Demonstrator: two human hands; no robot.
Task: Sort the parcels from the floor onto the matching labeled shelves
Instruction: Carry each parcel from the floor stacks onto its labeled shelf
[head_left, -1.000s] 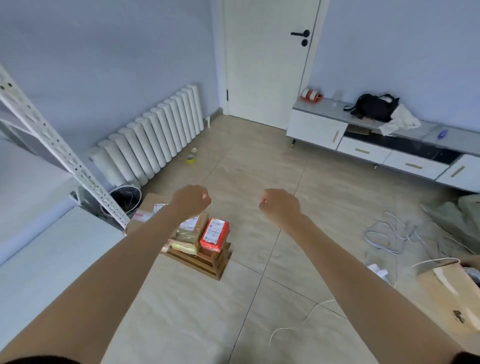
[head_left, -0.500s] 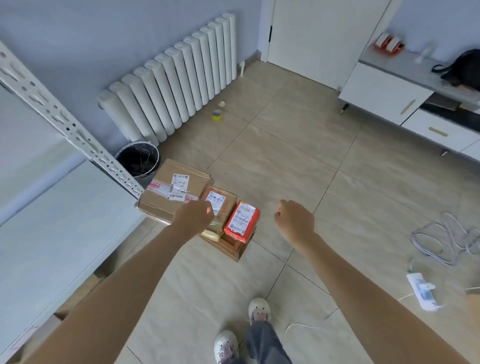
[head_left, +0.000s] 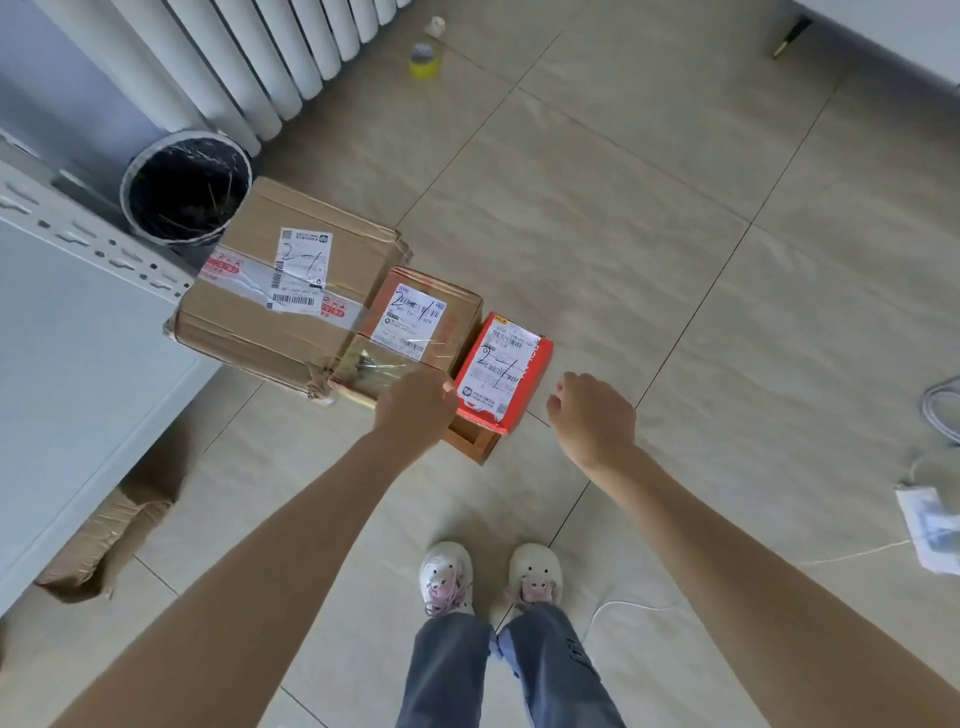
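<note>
Both hands, left (head_left: 413, 410) and right (head_left: 592, 415), hung loosely curled, holding nothing, beside the red parcel (head_left: 503, 371); a one-sided grip could tip it.

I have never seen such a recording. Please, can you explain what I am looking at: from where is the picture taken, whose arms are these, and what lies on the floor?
There is no machine here. A person wears a camera on the head, looking down, so you see their own arms, legs and white shoes. On the tiled floor lie three labelled parcels in a row: a large brown cardboard box, a smaller brown cardboard box and a small red box resting on a wooden tray. The left hand is at the near edge of the smaller brown box; whether it grips is not clear. The right hand hovers beside the red box, holding nothing. A black bin stands behind.
</note>
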